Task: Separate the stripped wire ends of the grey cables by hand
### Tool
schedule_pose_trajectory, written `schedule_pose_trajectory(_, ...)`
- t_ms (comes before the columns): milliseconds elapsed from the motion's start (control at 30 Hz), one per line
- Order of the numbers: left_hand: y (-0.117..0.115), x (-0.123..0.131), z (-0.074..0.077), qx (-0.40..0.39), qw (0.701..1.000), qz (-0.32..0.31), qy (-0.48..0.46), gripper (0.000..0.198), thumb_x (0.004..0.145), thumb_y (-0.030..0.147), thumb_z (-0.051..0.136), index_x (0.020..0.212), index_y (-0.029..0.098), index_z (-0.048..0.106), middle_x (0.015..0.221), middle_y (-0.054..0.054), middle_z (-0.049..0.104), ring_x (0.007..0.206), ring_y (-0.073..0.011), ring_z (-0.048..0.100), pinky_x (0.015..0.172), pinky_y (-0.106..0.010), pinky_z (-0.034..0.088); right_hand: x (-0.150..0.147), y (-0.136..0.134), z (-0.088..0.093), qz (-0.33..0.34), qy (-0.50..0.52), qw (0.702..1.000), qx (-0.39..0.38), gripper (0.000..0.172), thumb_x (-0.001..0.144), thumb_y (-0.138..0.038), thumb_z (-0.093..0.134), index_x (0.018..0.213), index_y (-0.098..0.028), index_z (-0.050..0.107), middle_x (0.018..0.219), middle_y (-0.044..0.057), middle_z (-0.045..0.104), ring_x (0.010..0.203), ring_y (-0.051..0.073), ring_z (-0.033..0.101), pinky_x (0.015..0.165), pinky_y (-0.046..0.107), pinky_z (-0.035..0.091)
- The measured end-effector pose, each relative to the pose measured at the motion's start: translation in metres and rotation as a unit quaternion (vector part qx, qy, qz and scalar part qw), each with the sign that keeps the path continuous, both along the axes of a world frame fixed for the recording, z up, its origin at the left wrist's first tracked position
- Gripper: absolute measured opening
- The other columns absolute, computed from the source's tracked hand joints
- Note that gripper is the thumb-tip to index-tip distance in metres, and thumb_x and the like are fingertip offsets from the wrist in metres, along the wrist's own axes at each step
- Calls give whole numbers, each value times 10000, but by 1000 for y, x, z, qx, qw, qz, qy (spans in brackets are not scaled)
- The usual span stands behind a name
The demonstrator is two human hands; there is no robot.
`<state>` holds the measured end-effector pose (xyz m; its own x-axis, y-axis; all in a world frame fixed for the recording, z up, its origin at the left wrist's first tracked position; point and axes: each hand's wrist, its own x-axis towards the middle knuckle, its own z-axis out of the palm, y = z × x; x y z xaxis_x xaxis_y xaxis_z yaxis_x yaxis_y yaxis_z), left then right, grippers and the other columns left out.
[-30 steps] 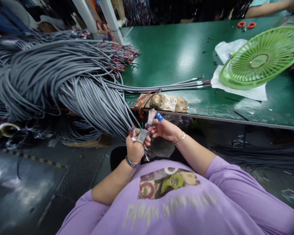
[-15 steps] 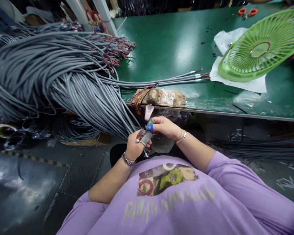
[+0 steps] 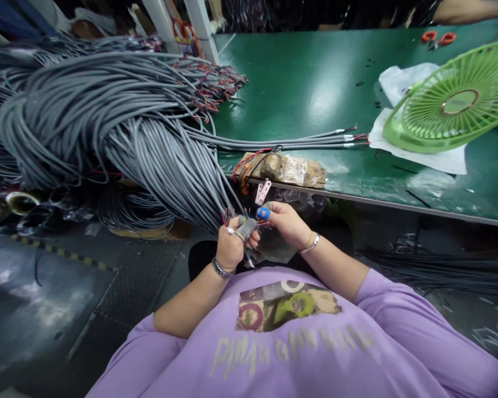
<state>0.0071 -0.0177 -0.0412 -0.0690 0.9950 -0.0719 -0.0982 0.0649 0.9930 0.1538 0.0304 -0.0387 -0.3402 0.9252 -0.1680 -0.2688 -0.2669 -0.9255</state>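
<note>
Grey cables [image 3: 178, 166] hang in a thick bundle over the table's front edge, and their stripped ends reach my lap. My left hand [image 3: 232, 243] is closed around one cable end, with thin coloured wires fanning out past the fingers. Grey wrapping covers its thumb and a finger. Close beside it, my right hand [image 3: 288, 222] pinches the thin coloured wires [image 3: 264, 223] between thumb and forefinger; blue tape is wound on one of those digits. Just above the hands, a pink clip [image 3: 263, 192] hangs at the table edge.
On the green table [image 3: 290, 83] lie a taped cardboard piece [image 3: 301, 170], a green fan [image 3: 452, 105] on white paper, and orange-handled scissors [image 3: 439, 38]. Several cables [image 3: 311, 142] stretch along the table. Another person's arm [image 3: 473, 10] shows at the far right. Black cables [image 3: 431, 262] lie below on the right.
My hands have drawn slightly apart, and coloured wires now show between them. The whole view has shifted, so the table and fan appear farther right and lower.
</note>
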Motion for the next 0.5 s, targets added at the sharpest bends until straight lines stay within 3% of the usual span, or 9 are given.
schedule_pose_trajectory(167,-2,2,3,1,999,37,-38,329,757,429,711,629,150,591,513,-2,628,375,-77,538,360,-163,341,2,5,-5,-28,59,996,-62,487,599,-567,811,642,-162,544,540,-53,505,499,59,416,527,217,368)
schedule_pose_trajectory(333,-3,9,15,2,995,59,-78,333,722,459,724,669,160,588,513,11,623,366,-79,524,351,-170,345,5,18,3,-12,113,983,-143,546,758,-704,607,743,-159,627,633,-4,576,538,78,490,528,209,432)
schedule_pose_trajectory(500,2,18,23,22,992,63,-105,322,717,452,729,715,164,586,525,18,621,373,-79,523,354,-173,350,-2,27,16,12,154,979,-133,532,802,-686,581,833,-161,665,654,1,591,560,87,496,515,202,424)
